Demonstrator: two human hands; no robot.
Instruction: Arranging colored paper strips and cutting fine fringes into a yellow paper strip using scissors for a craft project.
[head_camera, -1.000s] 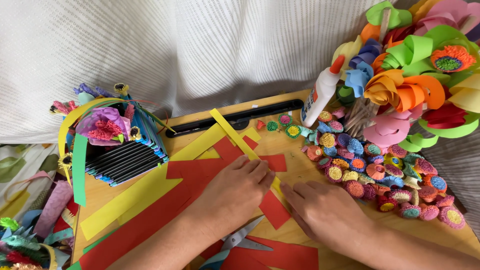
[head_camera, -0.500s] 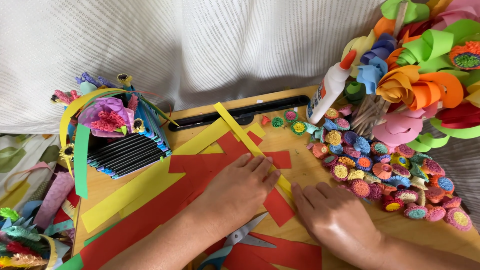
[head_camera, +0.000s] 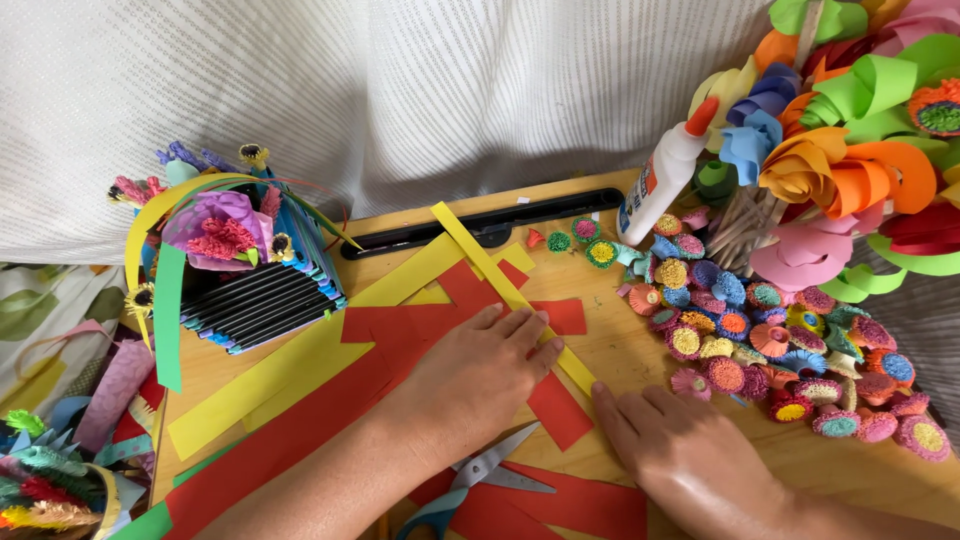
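Board (head_camera: 640, 355): wooden, flat and firm under your work, so you can press down hard on it.
Red paper (head_camera: 300, 430): broad strips spread from near left to the middle; thin and limp, likely to slide if you push sideways.
Yellow strip (head_camera: 500, 280): long, narrow and light, running from far centre down toward your right hand; it lies over the red paper. It looks easy to crease or tear, so hold it flat with fingertips rather than pinching mid-length.
Left hand (head_camera: 480, 375): palm down, fingers together, pressing on the red paper with the tips touching the yellow strip; it clasps nothing.
Right hand (head_camera: 690, 460): flat and spread on the board, fingertips just beside the strip's near end, holding nothing.
Scissors (head_camera: 480, 475): near you, partly under your left wrist.
Glue (head_camera: 665, 175): bottle standing far right, well apart.
Paper flowers (head_camera: 780, 350): small and fragile, heaped right.
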